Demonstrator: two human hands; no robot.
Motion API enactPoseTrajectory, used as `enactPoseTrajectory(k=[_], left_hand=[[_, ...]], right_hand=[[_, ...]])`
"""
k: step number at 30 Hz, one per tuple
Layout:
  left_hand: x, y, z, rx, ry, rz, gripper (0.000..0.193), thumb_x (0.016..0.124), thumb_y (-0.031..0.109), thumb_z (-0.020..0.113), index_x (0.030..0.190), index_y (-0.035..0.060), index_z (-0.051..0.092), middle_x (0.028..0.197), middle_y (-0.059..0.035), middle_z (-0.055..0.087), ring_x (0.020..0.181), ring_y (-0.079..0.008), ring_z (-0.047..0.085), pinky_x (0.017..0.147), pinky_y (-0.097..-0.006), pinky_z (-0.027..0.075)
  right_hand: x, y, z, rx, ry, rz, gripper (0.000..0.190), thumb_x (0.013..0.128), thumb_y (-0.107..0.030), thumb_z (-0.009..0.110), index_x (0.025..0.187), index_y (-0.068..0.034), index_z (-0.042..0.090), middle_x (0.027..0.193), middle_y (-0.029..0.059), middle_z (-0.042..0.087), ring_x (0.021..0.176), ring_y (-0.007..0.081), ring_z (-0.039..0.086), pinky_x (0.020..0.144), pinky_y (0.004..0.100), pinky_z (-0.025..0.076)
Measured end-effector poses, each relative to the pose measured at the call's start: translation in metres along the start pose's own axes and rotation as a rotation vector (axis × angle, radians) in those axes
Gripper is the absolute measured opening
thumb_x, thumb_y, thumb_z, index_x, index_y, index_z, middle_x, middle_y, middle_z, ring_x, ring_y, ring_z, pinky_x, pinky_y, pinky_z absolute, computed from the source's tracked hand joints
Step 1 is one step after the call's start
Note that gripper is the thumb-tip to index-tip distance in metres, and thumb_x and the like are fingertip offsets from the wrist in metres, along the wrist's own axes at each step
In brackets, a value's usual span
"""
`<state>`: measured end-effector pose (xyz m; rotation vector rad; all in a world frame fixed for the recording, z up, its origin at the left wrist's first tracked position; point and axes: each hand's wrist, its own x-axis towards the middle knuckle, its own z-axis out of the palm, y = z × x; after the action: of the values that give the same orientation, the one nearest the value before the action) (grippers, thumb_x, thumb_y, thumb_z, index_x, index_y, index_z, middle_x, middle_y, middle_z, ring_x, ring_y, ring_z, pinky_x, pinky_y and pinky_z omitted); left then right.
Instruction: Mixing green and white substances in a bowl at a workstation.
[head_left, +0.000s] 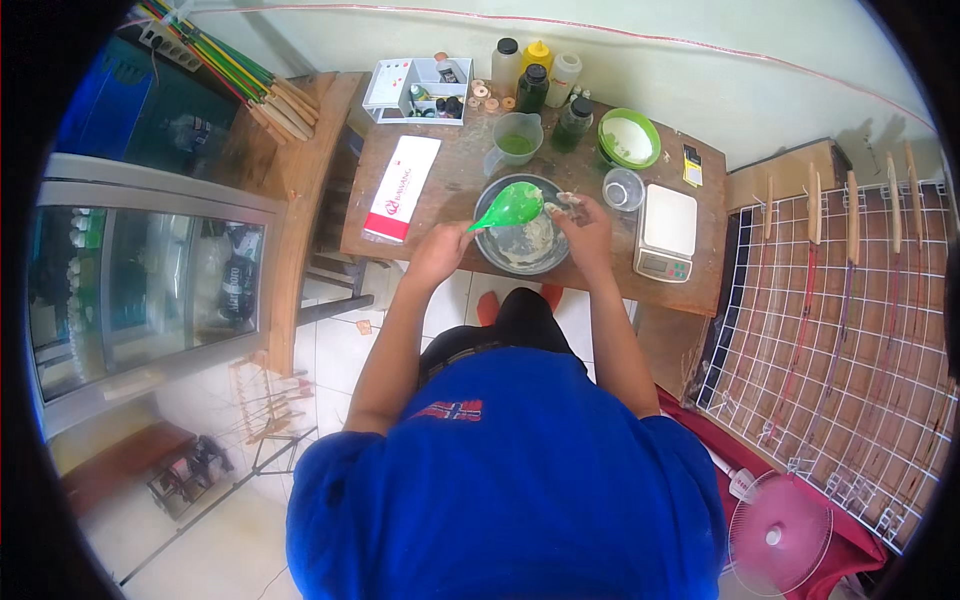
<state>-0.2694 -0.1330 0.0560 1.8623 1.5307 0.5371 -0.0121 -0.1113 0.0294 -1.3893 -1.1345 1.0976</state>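
A green plastic rice paddle (517, 204) is held by its handle in my left hand (442, 253), its broad head tilted over a round metal bowl (486, 259). Pale, sticky dough or batter (538, 238) is smeared over the bowl's inside. At the bowl's right rim is my right hand (585, 221), its fingertips coated with the same pale stuff and close to the paddle's edge. Whether they touch the paddle cannot be told. Behind the bowl stands a clear measuring jug (517, 139) with green contents.
A digital kitchen scale (670, 221), a small clear plastic cup (623, 189) and a green bowl of white powder (630, 139) stand at right. Jars and bottles (532, 86) line the back, beside a white organizer box (386, 88). A printed paper bag (401, 187) lies left.
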Motion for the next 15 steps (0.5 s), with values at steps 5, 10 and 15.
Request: enactPoseTrajectory(k=[5, 10, 15], left_hand=[[-0.003, -0.002, 0.002, 0.013, -0.033, -0.022, 0.032, 0.098, 0.03, 0.056, 0.107, 0.0023, 0.068, 0.096, -0.0257, 0.066, 0.09, -0.044, 0.062, 0.079, -0.0476, 0.048], [-0.002, -0.002, 0.007, -0.002, -0.026, -0.043, 0.03, 0.097, 0.028, 0.055, 0.104, 0.0018, 0.068, 0.095, -0.0265, 0.065, 0.09, -0.0444, 0.061, 0.078, -0.0486, 0.047], [-0.003, -0.002, 0.007, -0.017, -0.026, -0.067, 0.028, 0.097, 0.025, 0.056, 0.103, 0.0011, 0.068, 0.094, -0.0271, 0.064, 0.09, -0.0451, 0.06, 0.078, -0.0494, 0.047]], right_hand=[[-0.007, -0.013, -0.006, -0.272, -0.065, 0.086, 0.031, 0.079, -0.015, 0.077, 0.105, 0.0, 0.072, 0.092, 0.0117, 0.073, 0.08, 0.0141, 0.067, 0.072, 0.0281, 0.05], [-0.006, -0.005, -0.011, -0.446, -0.125, 0.017, 0.032, 0.082, -0.013, 0.071, 0.112, -0.004, 0.07, 0.097, 0.0189, 0.071, 0.087, 0.0273, 0.069, 0.077, 0.0349, 0.051], [-0.01, -0.006, -0.01, -0.458, -0.19, -0.084, 0.034, 0.083, -0.013, 0.067, 0.116, -0.007, 0.068, 0.103, 0.0209, 0.07, 0.096, 0.037, 0.067, 0.084, 0.0399, 0.051]])
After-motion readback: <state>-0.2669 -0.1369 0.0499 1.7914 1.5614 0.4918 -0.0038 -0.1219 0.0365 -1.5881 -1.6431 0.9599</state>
